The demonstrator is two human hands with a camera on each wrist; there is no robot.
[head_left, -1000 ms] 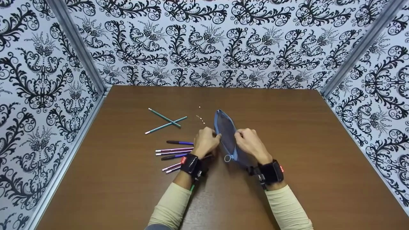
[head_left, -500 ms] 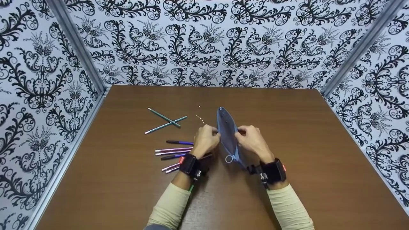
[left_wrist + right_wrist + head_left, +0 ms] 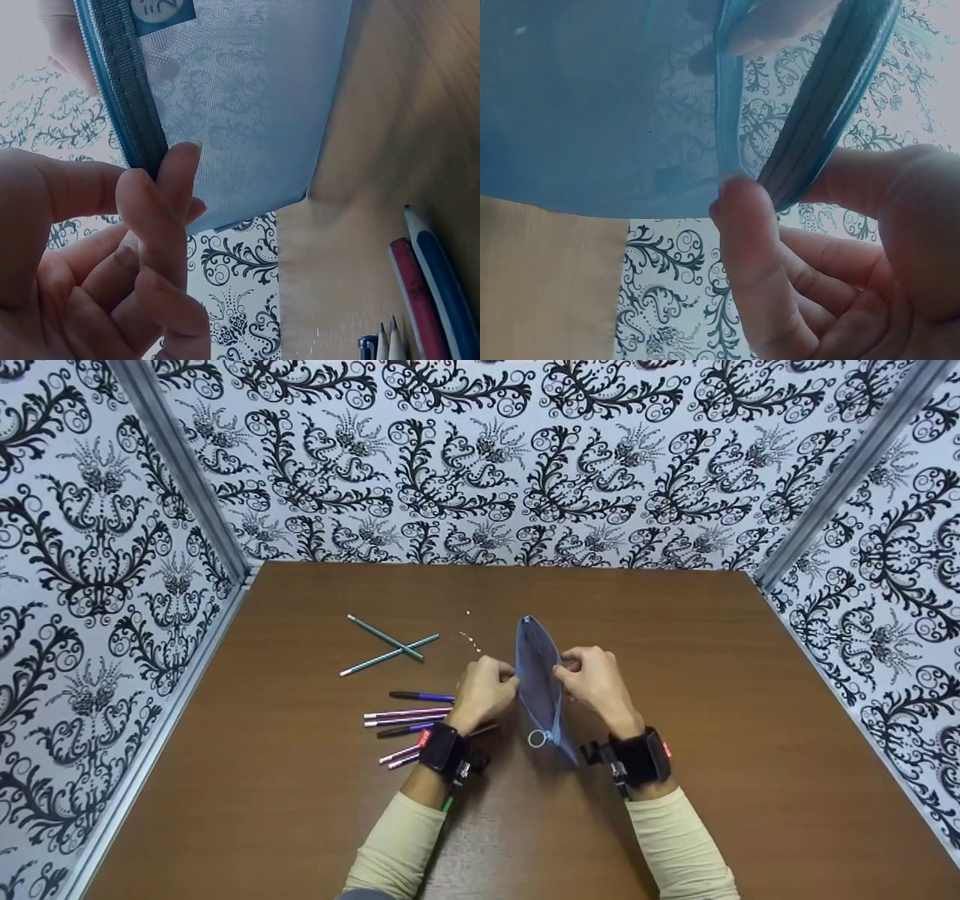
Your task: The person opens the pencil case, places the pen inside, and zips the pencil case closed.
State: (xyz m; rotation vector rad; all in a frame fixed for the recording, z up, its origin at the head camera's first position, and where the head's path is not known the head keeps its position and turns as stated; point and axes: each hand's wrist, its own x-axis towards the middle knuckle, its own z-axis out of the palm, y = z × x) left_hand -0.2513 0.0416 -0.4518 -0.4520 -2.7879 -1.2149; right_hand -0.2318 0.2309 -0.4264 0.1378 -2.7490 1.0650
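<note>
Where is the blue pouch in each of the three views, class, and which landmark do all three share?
Head: the blue pouch is just right of centre, between the left hand and right hand.
Left wrist: upper middle, above the picture's centre.
Right wrist: upper left, reaching across the top.
Shared landmark: the black-and-white patterned wall.

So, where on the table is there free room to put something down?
The table looks bare right of the right hand, and between the crossed pencils and its left edge. Crowded: around the left hand, with pens, purple pencils and the pouch.
</note>
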